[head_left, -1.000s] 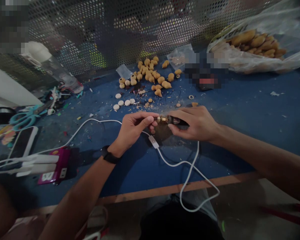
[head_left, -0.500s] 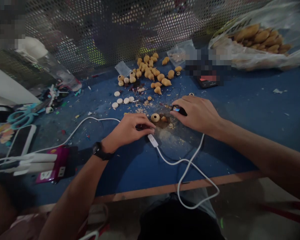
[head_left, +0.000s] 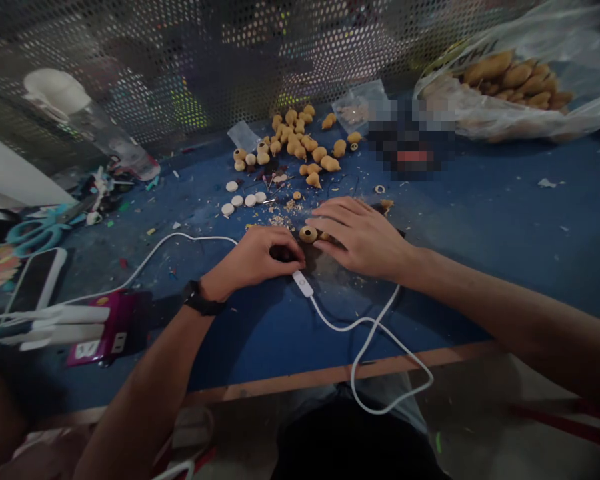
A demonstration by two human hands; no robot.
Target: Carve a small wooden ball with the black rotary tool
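Note:
My left hand is closed, its fingertips at the top end of a white inline switch on a white cable; what lies inside the curled fingers is dark and hard to make out. My right hand hovers palm down with its fingers stretched out, the fingertips beside a small hollowed gourd with a dark round hole. Behind my right hand, a dark tool partly shows on the table. Wood-coloured shavings lie just beyond the gourd, near a row of white discs.
Several small gourds are piled at the back, with a plastic bag of larger ones at right. A bottle, blue scissors, a phone and a magenta power strip stand or lie at left. The cable loops over the table edge.
My right hand has let go of the dark tool and moved left toward the hollowed gourd, its fingers now spread. My left hand stays near the switch.

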